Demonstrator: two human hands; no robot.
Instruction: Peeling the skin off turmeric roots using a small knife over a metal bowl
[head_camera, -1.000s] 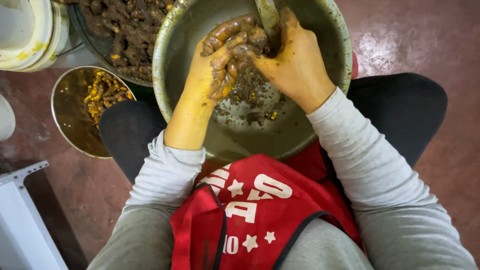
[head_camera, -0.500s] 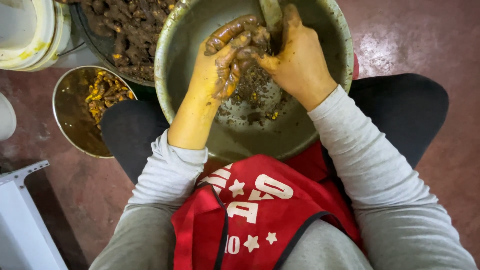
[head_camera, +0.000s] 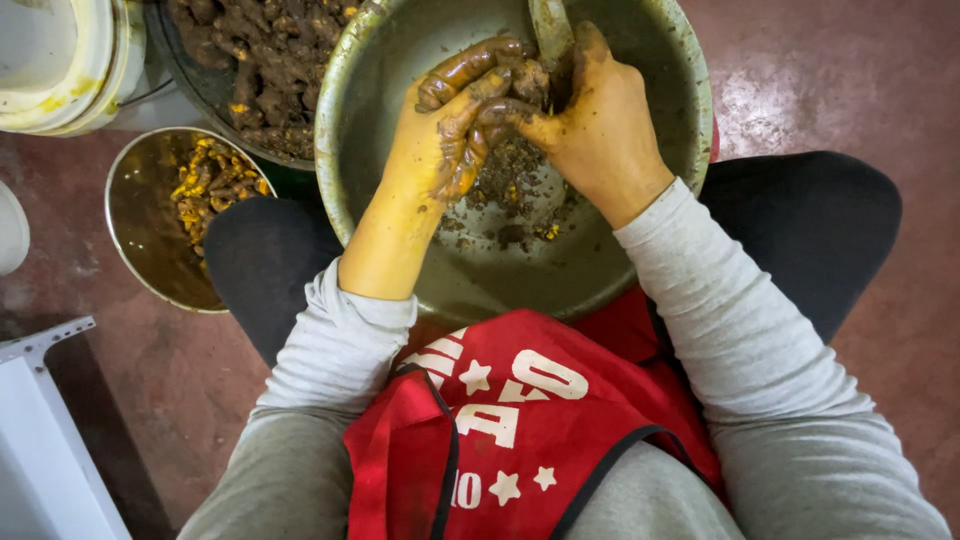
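Observation:
Over a large metal bowl (head_camera: 640, 250) that rests on my lap, both my hands work on a muddy brown root (head_camera: 478, 62). My left hand (head_camera: 440, 135), stained yellow, is closed around the root. My right hand (head_camera: 598, 125) grips a metal tool (head_camera: 550, 30) whose blade rests against the root. Brown peelings and a few yellow bits (head_camera: 505, 195) lie in the bottom of the bowl.
A smaller metal bowl (head_camera: 140, 245) with yellow peeled pieces (head_camera: 215, 180) stands on the red floor at left. Behind it a dark tub (head_camera: 200, 85) holds several muddy roots. A white bucket (head_camera: 60, 60) stands top left, a white frame (head_camera: 50, 440) bottom left.
My hands have shifted slightly within the bowl, and the root has turned a little in my left hand. The bowls have not moved.

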